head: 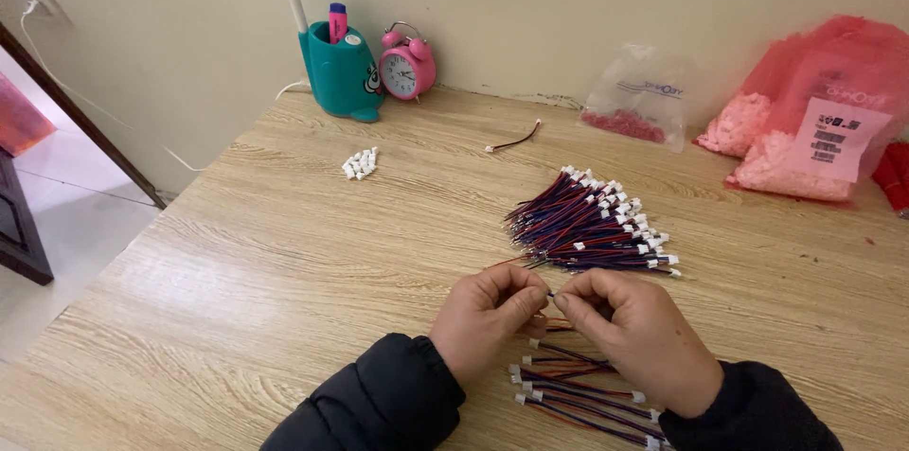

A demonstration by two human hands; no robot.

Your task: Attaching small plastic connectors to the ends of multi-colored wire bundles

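At the far edge of the wooden table, by the wall, a small clear plastic bag (636, 96) holding red bits lies left of a large pink-red plastic bag (833, 68) full of pale pieces, which bears a white rectangular label (840, 139) on its front.

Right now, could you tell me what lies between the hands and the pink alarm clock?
In the head view, the fanned wire bundle lies beyond the hands, then one loose wire; otherwise bare table up to the pink alarm clock.
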